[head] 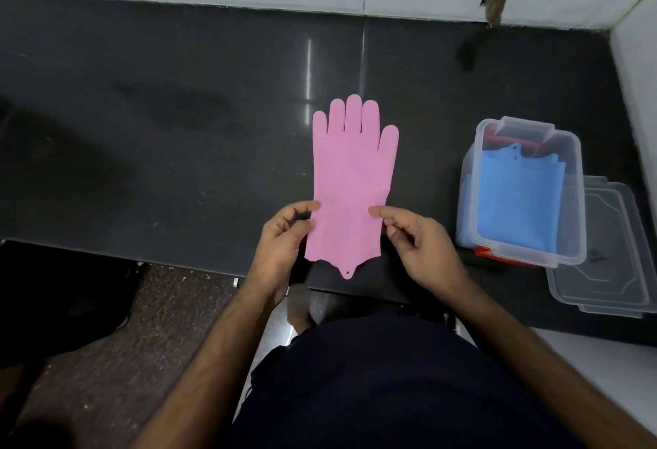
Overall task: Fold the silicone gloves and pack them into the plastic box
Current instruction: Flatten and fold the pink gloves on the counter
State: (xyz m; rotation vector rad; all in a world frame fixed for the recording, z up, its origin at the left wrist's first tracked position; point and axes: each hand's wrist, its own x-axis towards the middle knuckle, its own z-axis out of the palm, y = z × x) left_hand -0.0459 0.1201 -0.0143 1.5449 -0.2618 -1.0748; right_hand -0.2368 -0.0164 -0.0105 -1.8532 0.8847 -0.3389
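Pinching pink glove (350,178), both hands (284,235).

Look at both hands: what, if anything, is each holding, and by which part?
Both hold the pink glove near its cuff end: the left hand pinches its left edge, the right hand its right edge, while it lies flat on the dark counter.

Bare forearms, dark navy clothing (391,388)
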